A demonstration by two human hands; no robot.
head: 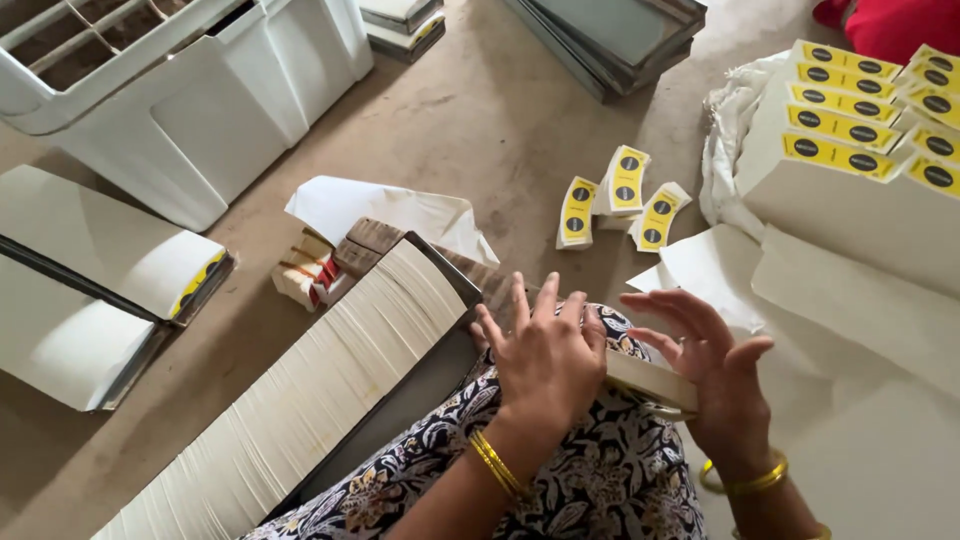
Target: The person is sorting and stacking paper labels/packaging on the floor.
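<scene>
Bare floor (480,120) lies open at twelve o'clock. The card row (300,390) blocks nine o'clock, label bundles (620,205) stand at one, and stacked boxes (850,170) wall off two o'clock.
</scene>
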